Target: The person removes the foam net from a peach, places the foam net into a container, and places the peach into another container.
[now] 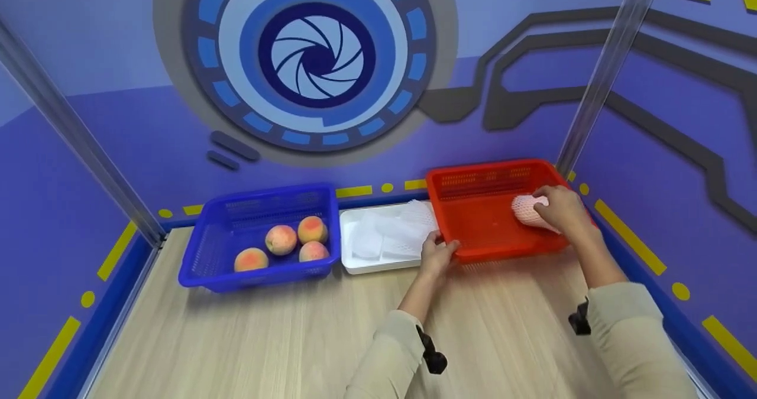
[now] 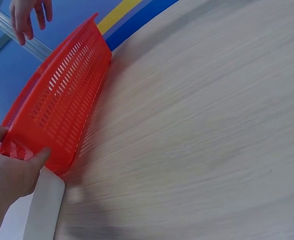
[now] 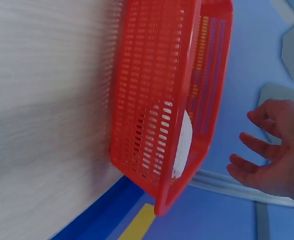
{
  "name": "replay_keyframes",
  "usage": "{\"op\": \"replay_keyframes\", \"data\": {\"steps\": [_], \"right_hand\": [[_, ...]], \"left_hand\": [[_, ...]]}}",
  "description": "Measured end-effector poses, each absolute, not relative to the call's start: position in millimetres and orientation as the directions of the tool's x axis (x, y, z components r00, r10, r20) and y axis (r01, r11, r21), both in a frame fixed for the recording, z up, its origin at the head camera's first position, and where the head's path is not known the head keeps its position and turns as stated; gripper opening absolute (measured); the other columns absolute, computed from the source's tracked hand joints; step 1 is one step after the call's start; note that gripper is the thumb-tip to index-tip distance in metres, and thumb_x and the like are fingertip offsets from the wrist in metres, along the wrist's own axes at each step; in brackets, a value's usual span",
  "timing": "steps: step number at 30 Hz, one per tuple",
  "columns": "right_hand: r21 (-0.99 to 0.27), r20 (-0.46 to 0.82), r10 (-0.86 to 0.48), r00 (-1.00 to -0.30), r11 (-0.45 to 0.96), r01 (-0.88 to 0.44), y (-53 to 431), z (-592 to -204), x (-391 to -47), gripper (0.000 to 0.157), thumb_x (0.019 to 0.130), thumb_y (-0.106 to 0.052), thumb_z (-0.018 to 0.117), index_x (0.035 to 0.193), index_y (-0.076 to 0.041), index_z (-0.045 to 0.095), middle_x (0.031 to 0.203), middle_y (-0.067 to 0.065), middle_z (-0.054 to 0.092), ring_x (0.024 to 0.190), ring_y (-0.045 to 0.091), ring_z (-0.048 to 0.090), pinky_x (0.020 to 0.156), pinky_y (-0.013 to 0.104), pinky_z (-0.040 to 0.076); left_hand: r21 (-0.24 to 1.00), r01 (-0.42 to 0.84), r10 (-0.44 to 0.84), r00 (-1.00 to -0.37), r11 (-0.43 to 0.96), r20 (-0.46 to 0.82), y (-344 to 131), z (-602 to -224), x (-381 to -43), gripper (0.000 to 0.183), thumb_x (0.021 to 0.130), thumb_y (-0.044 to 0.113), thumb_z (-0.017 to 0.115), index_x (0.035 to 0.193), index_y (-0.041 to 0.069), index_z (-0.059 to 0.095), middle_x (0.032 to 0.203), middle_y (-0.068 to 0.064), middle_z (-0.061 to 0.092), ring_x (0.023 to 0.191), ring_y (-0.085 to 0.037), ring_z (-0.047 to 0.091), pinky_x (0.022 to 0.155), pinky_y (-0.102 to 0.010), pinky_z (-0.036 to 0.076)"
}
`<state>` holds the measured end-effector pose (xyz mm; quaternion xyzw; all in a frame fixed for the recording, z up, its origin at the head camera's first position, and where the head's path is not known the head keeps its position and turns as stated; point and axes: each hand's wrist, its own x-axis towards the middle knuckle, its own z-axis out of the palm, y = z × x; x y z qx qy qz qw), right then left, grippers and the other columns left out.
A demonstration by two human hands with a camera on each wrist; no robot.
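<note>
My left hand [image 1: 437, 256] grips the near left corner of the red basket [image 1: 491, 250], thumb against the outer wall and fingers over the rim. In the left wrist view the basket [image 2: 69, 95] shows its slotted side. Inside it, toward the right end, lies a foam fruit net [image 1: 525, 210] rounded out by its hidden contents. My right hand [image 1: 565, 210] overlaps the net in the head view. From the right wrist, that hand [image 3: 274, 147] hangs apart from the basket, fingers spread and loosely bent with nothing between them; the white net [image 3: 183, 145] shows past the rim.
At the left stands a blue basket [image 1: 216, 210] holding several peaches [image 1: 281, 239]. Between the baskets a white tray [image 1: 361, 267] carries flat white foam nets [image 1: 384, 233]. Printed walls [image 1: 378, 168] close off the table [image 1: 266, 340] at the back and both sides.
</note>
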<state>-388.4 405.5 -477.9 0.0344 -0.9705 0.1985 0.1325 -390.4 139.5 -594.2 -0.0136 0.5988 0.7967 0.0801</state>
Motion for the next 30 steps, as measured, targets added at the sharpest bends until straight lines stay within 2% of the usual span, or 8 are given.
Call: {"op": "replay_keyframes", "data": {"steps": [5,9,12,17,19,24,27,30], "right_hand": [[-0.425,0.017,0.030,-0.999,0.905,0.020,413,-473,-405,0.041,0.098,-0.013,0.057,0.131,0.011,0.056,0.130,0.038,0.055,0.121,0.055,0.051,0.105,0.067,0.040],[-0.466,-0.153,0.080,-0.985,0.873,0.143,422,-478,-412,0.050,0.099,-0.017,0.057,0.141,0.009,0.049,0.141,0.038,0.047,0.125,0.055,0.047,0.106,0.069,0.039],[-0.502,-0.233,0.114,-0.966,0.837,0.220,430,-487,-416,0.055,0.100,-0.018,0.058,0.146,0.008,0.043,0.144,0.037,0.043,0.126,0.053,0.045,0.108,0.069,0.036],[-0.498,-0.250,0.118,-0.961,0.836,0.232,434,-504,-419,0.055,0.100,-0.016,0.058,0.147,0.008,0.042,0.148,0.037,0.040,0.131,0.054,0.041,0.111,0.068,0.032],[-0.484,-0.244,0.106,-0.964,0.848,0.216,434,-507,-419,0.056,0.101,-0.017,0.057,0.149,0.008,0.040,0.149,0.038,0.037,0.134,0.055,0.037,0.112,0.069,0.030],[-0.470,-0.319,0.094,-0.943,0.848,0.243,445,-509,-419,0.070,0.099,-0.019,0.058,0.156,0.005,0.024,0.154,0.039,0.028,0.138,0.058,0.030,0.113,0.071,0.026],[-0.464,-0.357,0.095,-0.929,0.846,0.265,450,-511,-422,0.077,0.099,-0.020,0.061,0.157,0.006,0.018,0.154,0.040,0.026,0.136,0.057,0.032,0.112,0.070,0.028],[-0.444,-0.319,0.089,-0.944,0.866,0.232,450,-512,-426,0.070,0.098,-0.019,0.062,0.153,0.009,0.028,0.147,0.039,0.038,0.127,0.054,0.043,0.109,0.068,0.036]], "left_hand": [[0.945,-0.121,0.102,-0.990,-0.304,-0.094,136,-595,-395,0.034,0.094,-0.002,0.064,0.126,-0.004,0.055,0.128,-0.025,0.058,0.101,-0.027,0.065,0.089,-0.042,0.059],[0.952,-0.087,0.096,-0.994,-0.292,-0.061,138,-595,-397,0.032,0.093,-0.003,0.064,0.124,-0.007,0.055,0.121,-0.023,0.062,0.103,-0.031,0.066,0.089,-0.042,0.060],[0.954,-0.089,0.097,-0.993,-0.286,-0.064,141,-595,-396,0.031,0.093,-0.002,0.064,0.122,-0.006,0.055,0.119,-0.021,0.063,0.104,-0.033,0.066,0.090,-0.044,0.059],[0.961,-0.119,0.090,-0.991,-0.250,-0.099,143,-598,-395,0.035,0.094,0.001,0.066,0.125,-0.008,0.054,0.115,-0.019,0.065,0.099,-0.026,0.066,0.092,-0.048,0.058],[0.961,-0.127,0.083,-0.990,-0.246,-0.110,146,-600,-393,0.036,0.093,0.001,0.066,0.125,-0.009,0.054,0.111,-0.017,0.065,0.099,-0.027,0.066,0.092,-0.050,0.057],[0.953,-0.138,0.096,-0.989,-0.268,-0.116,154,-599,-391,0.032,0.091,0.000,0.068,0.120,-0.007,0.057,0.105,-0.014,0.065,0.099,-0.029,0.068,0.090,-0.048,0.058],[0.957,-0.123,0.094,-0.990,-0.264,-0.102,155,-597,-391,0.030,0.091,-0.001,0.068,0.118,-0.007,0.057,0.104,-0.014,0.065,0.094,-0.024,0.067,0.087,-0.046,0.059],[0.960,-0.111,0.080,-0.992,-0.256,-0.093,154,-595,-393,0.029,0.091,-0.001,0.068,0.117,-0.008,0.057,0.103,-0.014,0.065,0.091,-0.020,0.065,0.085,-0.046,0.060]]}}
